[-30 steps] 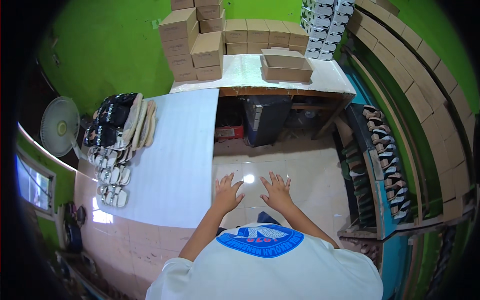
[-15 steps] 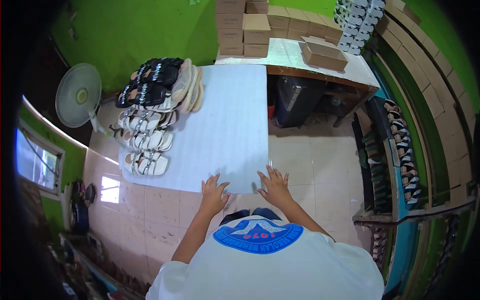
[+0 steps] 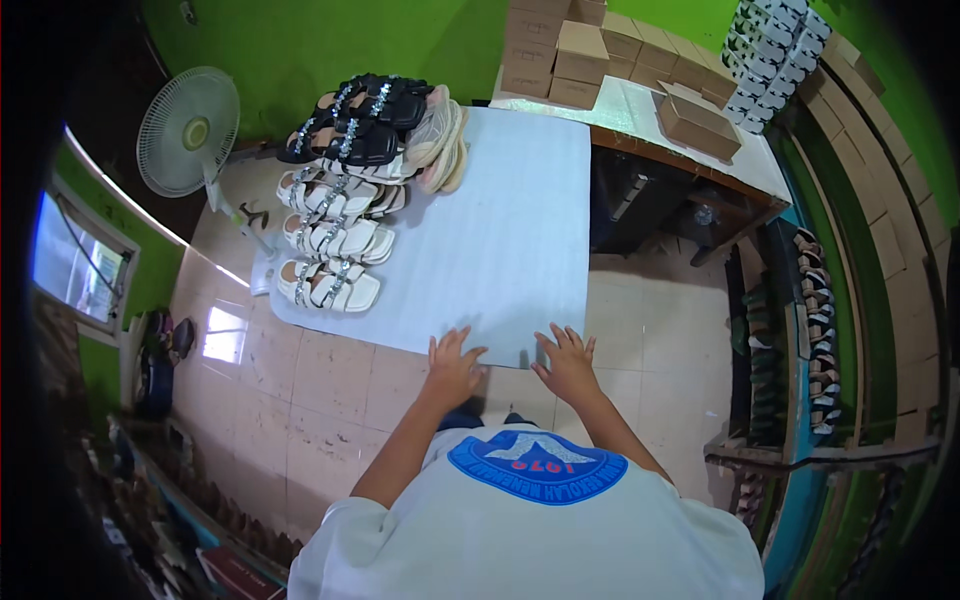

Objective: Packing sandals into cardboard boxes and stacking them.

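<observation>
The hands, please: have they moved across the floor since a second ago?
Yes. Both the left hand and right hand went from bare tiles leftward onto the near edge of the white sheet.

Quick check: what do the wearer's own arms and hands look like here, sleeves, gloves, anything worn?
Both forearms are bare from the elbow down. The left hand and right hand wear no gloves; no rings or watch can be made out at this size. Short white T-shirt sleeves end above the elbows; the shirt carries a blue oval emblem.
</observation>
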{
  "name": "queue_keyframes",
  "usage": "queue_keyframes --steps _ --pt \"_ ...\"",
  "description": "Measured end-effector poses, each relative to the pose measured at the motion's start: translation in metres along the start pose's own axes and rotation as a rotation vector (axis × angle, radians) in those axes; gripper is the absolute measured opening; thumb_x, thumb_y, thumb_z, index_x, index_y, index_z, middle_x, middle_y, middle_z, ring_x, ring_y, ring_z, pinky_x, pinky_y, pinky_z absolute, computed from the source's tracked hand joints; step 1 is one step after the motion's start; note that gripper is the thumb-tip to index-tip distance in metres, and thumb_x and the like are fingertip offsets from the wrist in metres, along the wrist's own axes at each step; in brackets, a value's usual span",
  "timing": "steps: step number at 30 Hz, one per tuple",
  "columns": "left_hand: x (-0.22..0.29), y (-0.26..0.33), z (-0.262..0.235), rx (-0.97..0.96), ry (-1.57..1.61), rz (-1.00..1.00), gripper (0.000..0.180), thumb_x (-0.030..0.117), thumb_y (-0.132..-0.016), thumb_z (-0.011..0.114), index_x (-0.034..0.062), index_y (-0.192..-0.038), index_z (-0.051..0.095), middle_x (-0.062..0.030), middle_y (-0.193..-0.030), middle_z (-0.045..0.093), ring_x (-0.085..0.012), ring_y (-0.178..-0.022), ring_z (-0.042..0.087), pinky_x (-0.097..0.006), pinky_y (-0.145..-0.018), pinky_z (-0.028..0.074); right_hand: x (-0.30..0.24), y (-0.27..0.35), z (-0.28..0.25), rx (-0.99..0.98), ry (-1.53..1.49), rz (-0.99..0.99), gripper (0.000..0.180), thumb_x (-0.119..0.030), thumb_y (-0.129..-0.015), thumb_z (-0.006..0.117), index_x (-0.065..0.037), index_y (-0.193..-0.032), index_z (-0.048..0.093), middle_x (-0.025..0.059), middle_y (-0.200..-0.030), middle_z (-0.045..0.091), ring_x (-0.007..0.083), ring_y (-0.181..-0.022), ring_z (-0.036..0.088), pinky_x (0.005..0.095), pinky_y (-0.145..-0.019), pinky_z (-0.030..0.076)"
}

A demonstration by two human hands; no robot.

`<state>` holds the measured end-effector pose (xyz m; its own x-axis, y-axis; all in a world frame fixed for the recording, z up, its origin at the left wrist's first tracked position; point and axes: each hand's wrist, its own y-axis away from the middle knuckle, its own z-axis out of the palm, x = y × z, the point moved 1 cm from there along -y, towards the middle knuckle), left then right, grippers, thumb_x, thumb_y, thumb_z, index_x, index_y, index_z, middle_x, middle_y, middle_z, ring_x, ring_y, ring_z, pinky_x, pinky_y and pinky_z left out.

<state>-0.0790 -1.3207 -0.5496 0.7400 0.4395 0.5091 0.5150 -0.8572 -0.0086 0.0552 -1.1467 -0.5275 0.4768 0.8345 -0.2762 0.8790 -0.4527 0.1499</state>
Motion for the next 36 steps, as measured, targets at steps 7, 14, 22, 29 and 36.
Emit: queue_keyframes --steps 7,14,22,29,36 --pt "-0.078 -0.008 -0.069 0.121 -0.021 0.028 0.038 0.023 -0.075 0.064 0.0179 -0.112 0.058 -0.0143 -0.136 0.033 -0.0358 -0.128 0.026 -0.056 -0.105 0.012 -0.062 -0.038 0.017 -0.052 0.030 -0.028 0.048 -0.028 -0.076 0.065 -0.015 -0.120 0.051 0.0112 -0.131 0.042 0.0320 -0.126 0.033 0.0684 -0.097 0.017" --pt "-0.232 0.008 -0.162 0.308 -0.137 -0.164 0.060 0.021 -0.066 0.073 0.0138 -0.121 0.049 -0.0160 -0.136 0.032 -0.0355 -0.128 0.026 -0.054 -0.104 0.013 -0.172 -0.120 0.040 -0.044 0.005 -0.164 0.058 -0.037 -0.077 0.063 -0.013 -0.126 0.044 0.0090 -0.131 0.043 0.0282 -0.125 0.035 0.0668 -0.098 0.019" --pt "-0.340 -0.008 -0.222 -0.101 -0.319 -0.424 0.107 0.032 -0.044 0.084 0.0179 -0.136 0.032 -0.0142 -0.140 0.026 -0.0329 -0.131 0.021 -0.058 -0.104 0.011 -0.239 -0.164 0.059 -0.112 -0.008 -0.128 0.088 -0.055 -0.065 0.067 -0.006 -0.132 0.035 0.0109 -0.132 0.041 0.0280 -0.127 0.032 0.0639 -0.101 0.015" --pt "-0.356 -0.032 -0.235 -0.236 -0.365 -0.369 0.105 0.034 -0.035 0.086 0.0219 -0.130 0.041 -0.0131 -0.141 0.026 -0.0317 -0.132 0.020 -0.057 -0.106 0.011 -0.247 -0.177 0.071 -0.010 0.000 -0.088 0.086 -0.051 -0.060 0.072 -0.005 -0.126 0.041 0.0104 -0.133 0.040 0.0295 -0.128 0.030 0.0630 -0.102 0.015" --pt "-0.357 -0.028 -0.237 -0.157 -0.233 -0.342 0.096 0.028 -0.032 0.087 0.0207 -0.121 0.051 -0.0130 -0.141 0.026 -0.0317 -0.132 0.020 -0.055 -0.106 0.013 -0.241 -0.182 0.071 0.014 -0.086 -0.135 0.080 -0.046 -0.057 0.075 -0.005 -0.120 0.048 0.0100 -0.130 0.041 0.0290 -0.127 0.031 0.0620 -0.101 0.017"
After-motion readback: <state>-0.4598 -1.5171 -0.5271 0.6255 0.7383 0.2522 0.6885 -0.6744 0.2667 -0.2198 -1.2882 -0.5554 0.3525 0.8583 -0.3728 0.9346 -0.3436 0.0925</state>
